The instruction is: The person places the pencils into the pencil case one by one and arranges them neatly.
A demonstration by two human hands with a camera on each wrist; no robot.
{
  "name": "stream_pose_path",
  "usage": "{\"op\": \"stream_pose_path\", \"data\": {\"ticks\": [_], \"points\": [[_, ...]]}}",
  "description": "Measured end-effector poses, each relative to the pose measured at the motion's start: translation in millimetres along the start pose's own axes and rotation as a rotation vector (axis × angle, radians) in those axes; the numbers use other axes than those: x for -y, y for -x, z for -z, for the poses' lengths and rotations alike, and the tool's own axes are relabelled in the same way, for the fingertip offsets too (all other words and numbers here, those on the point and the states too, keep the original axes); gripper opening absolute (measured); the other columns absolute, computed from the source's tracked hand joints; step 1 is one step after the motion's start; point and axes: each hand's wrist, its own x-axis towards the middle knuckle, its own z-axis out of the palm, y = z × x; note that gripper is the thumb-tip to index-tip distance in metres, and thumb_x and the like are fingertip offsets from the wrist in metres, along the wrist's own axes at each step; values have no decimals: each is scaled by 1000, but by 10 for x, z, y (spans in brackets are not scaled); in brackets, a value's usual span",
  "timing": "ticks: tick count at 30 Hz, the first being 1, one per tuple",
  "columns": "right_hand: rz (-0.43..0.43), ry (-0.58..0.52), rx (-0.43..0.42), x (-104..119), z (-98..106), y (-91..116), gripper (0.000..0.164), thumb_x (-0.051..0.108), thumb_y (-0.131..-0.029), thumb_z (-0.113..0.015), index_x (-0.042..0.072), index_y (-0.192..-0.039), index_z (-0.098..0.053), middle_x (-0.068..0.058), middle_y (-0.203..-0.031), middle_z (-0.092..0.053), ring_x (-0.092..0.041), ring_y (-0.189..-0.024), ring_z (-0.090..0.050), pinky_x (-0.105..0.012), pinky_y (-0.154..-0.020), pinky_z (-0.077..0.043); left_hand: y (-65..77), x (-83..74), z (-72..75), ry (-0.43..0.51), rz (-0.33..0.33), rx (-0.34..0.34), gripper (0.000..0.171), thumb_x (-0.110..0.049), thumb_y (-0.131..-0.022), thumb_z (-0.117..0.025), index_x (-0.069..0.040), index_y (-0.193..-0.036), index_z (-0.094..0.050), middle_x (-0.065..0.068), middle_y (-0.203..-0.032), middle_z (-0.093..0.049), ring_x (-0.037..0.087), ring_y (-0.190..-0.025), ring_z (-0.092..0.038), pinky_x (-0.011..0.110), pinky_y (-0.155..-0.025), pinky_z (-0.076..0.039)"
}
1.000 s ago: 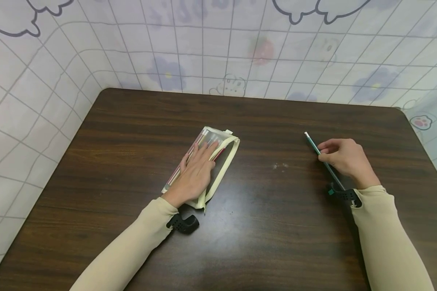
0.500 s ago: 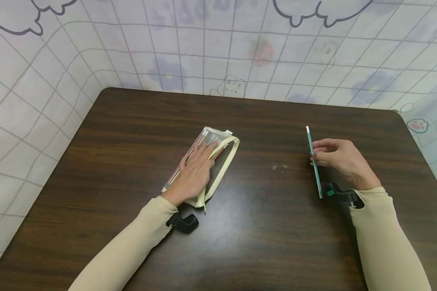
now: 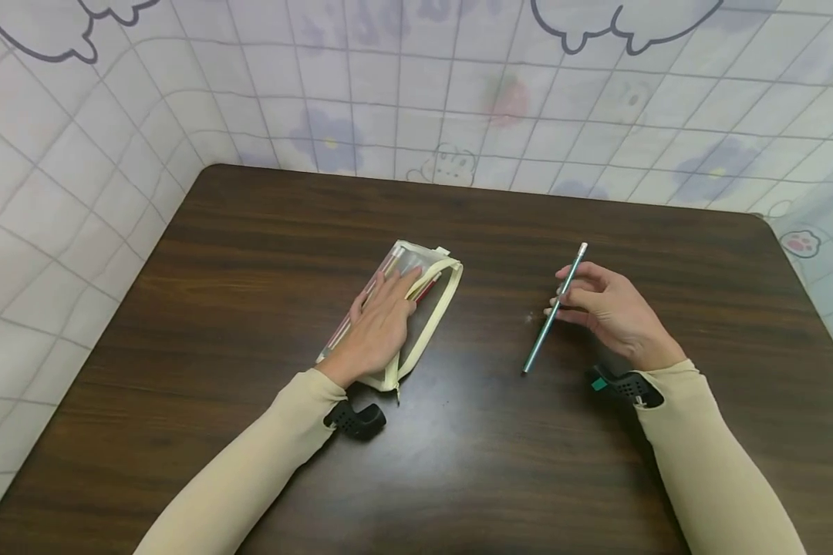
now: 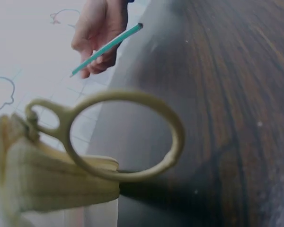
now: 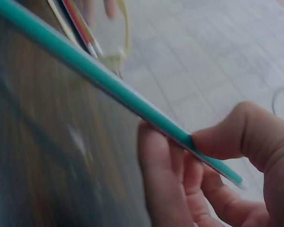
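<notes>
My left hand (image 3: pixel 378 327) lies with fairly straight fingers on a see-through pencil case (image 3: pixel 436 320) with cream zipper edging, its opening gaping on the right side. Several pencils show inside, including a red one (image 5: pixel 78 23) in the right wrist view. To the right, my right hand (image 3: pixel 614 312) pinches a green pencil (image 3: pixel 547 335) between thumb and fingers near its white-tipped end. The pencil slants above the table, dark end toward me and leftward. In the left wrist view, a cream ring-shaped zipper pull (image 4: pixel 179 135) looms in front.
The dark wood-grain table (image 3: pixel 493 462) fills most of the view. A pale grid-patterned sheet (image 3: pixel 403 100) hangs along its back and left side. A black strap with a camera sits on each wrist.
My right hand has moved left toward the pencil case and swung the pencil round, so its lower end now points left toward me. The left hand stays on the case.
</notes>
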Motion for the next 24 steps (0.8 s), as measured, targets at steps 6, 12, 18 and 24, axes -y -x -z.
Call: {"op": "stream_pose_path", "data": {"ticks": [6, 12, 18, 24], "points": [[31, -137, -7, -40, -307, -39, 28, 2, -100, -63, -5, -123, -48, 1, -91, -69, -18, -92, -77, -29, -86, -63, -15, -9, -8, 27, 23, 24, 61, -28, -105, -23, -27, -166, -26, -2, -175, -22, 30, -165, -4, 62, -128, -7], [-28, -165, -65, -93, -648, -120, 31, 1, -101, -59, -4, -129, -47, -1, -97, -61, -16, -94, -71, -34, -90, -62, -17, 6, -2, 44, 31, 29, 61, -30, -105, -21, -29, -166, -25, -2, -175, -20, 29, -165, -2, 60, -128, -7], [-44, -196, -92, -126, -1018, -206, 31, -3, -100, -55, -3, -130, -46, -4, -103, -62, -17, -100, -71, -34, -91, -62, -16, 11, 13, 44, 28, 23, 61, -30, -106, -20, -30, -166, -24, -2, -175, -19, 30, -165, -2, 60, -128, -7], [-52, -197, -121, -150, -1366, -279, 29, -4, -99, -53, -2, -127, -46, -10, -116, -56, -16, -99, -70, -33, -90, -62, -23, -4, 9, 13, 22, 17, 60, -31, -105, -21, -30, -166, -25, -2, -176, -19, 32, -165, -3, 62, -128, -7]]}}
